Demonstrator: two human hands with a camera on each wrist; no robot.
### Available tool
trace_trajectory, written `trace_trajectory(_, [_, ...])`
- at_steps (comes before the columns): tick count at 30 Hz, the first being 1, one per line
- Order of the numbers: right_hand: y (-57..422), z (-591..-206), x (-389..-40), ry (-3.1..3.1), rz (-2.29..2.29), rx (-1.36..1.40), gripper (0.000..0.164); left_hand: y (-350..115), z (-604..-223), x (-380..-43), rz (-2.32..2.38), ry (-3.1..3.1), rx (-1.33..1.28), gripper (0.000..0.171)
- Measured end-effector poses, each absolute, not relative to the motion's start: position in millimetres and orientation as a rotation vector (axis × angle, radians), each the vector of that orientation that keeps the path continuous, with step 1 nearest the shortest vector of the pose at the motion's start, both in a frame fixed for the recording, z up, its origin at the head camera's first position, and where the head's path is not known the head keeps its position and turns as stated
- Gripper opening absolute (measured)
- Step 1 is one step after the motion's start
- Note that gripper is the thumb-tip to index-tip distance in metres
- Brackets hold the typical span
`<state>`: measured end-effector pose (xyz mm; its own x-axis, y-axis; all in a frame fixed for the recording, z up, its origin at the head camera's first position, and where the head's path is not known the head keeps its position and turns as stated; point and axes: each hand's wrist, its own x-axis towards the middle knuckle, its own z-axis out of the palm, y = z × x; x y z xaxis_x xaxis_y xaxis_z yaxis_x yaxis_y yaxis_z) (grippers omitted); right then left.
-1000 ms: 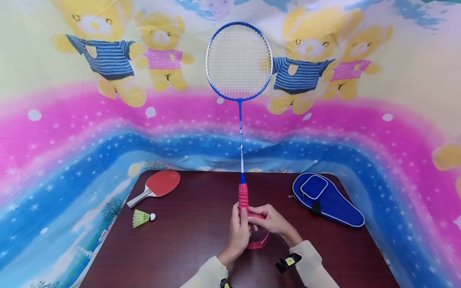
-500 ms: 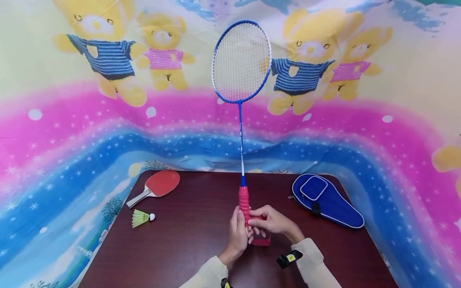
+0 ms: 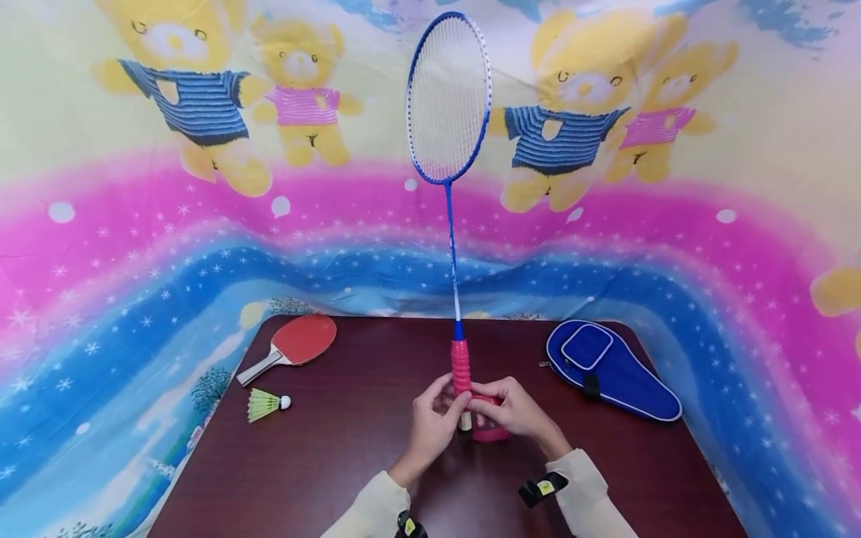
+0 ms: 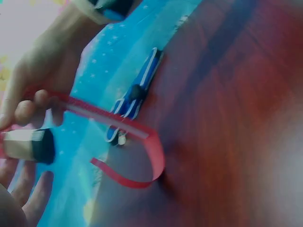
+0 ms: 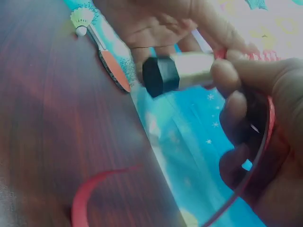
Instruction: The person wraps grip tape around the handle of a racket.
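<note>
A blue and white badminton racket (image 3: 451,232) stands upright, its head turned partly edge-on. Ridged red grip tape (image 3: 460,362) covers the upper handle, while a bare pale handle section (image 5: 194,68) and black butt cap (image 5: 161,75) show below it. My left hand (image 3: 430,418) pinches the handle from the left between thumb and fingers. With thumb and fingers, my right hand (image 3: 518,411) grips the red tape close beside the handle. A loose length of this tape (image 4: 155,153) hangs from that hand in a curl above the table.
A red table tennis bat (image 3: 306,340) and a yellow-green shuttlecock (image 3: 264,404) lie on the left of the dark table (image 3: 323,463). At the right lies a blue bat case (image 3: 622,377). A printed bear cloth (image 3: 363,261) hangs behind and around the table.
The racket has turned about its shaft, from face-on to partly edge-on. My left fingers have shifted on the handle, and its bare lower end now shows. My right hand stays on the tape.
</note>
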<state>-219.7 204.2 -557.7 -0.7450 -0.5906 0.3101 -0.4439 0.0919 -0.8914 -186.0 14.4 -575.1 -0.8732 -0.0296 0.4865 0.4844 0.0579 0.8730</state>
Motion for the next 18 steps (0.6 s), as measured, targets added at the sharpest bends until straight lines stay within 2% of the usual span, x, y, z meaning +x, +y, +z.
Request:
trace_trajectory(6, [206, -558, -223, 2.175, -1.677, -1.046, 0.036, 8, -573, -189, -1.885, -1.962, -0.563, 0.036])
trace_trajectory(13, [215, -559, -230, 1.989, -1.557, -1.085, 0.024, -2, -576, -191, -1.971, -2.019, -0.791, 0.028])
trace_trajectory(18, [212, -558, -228, 1.997, -1.584, -1.127, 0.026, -11, -574, -192, -2.004, -2.097, -0.850, 0.037])
